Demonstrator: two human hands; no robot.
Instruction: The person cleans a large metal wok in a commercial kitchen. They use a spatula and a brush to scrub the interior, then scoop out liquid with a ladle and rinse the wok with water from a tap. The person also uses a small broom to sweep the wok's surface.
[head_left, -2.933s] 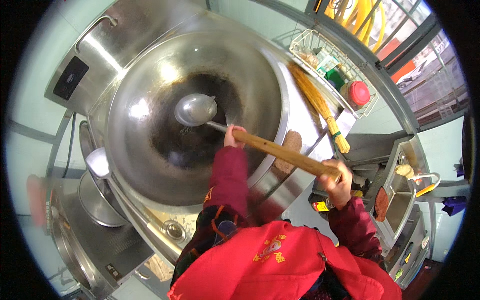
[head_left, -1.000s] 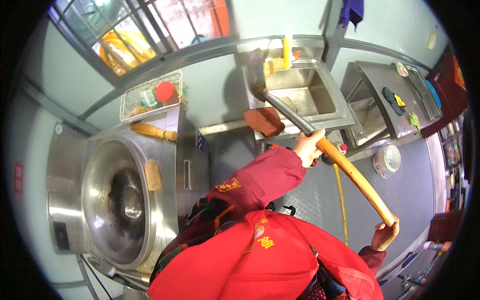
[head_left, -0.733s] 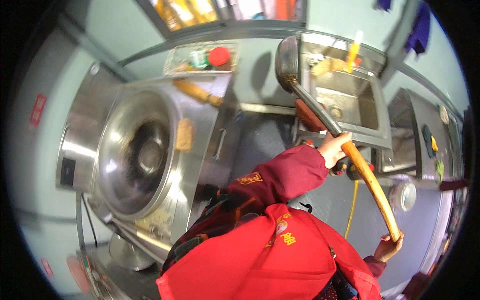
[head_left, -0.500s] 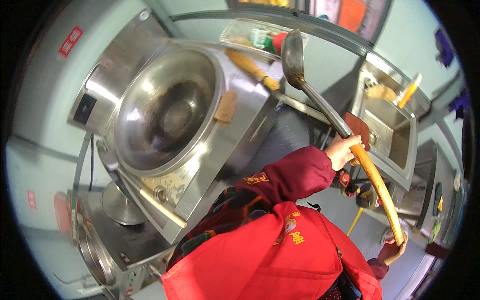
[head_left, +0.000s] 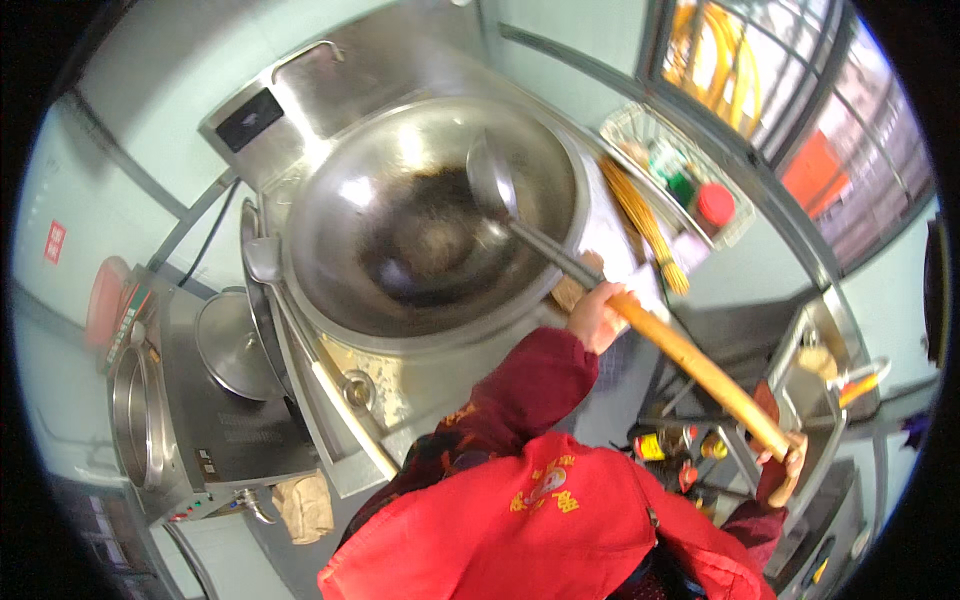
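Ladle (head_left: 655, 335) swung back: bowl, clear of the wok (head_left: 335, 270) before, now overlies it, upper centre; contact unclear. Left hand (head_left: 597, 318) fingers grip mid-handle; right hand (head_left: 786, 468) fingers, its end, lower right.

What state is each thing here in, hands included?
Large round steel wok: uncovered, darkened inside.
Long wooden-handled metal ladle: held aslant, bowl over the wok.
Left hand: gripping it where metal meets wood.
Right hand: gripping the wooden end.
Yellow straw brush: lying right of the wok.
Long pale-handled metal utensil: resting left of the wok.
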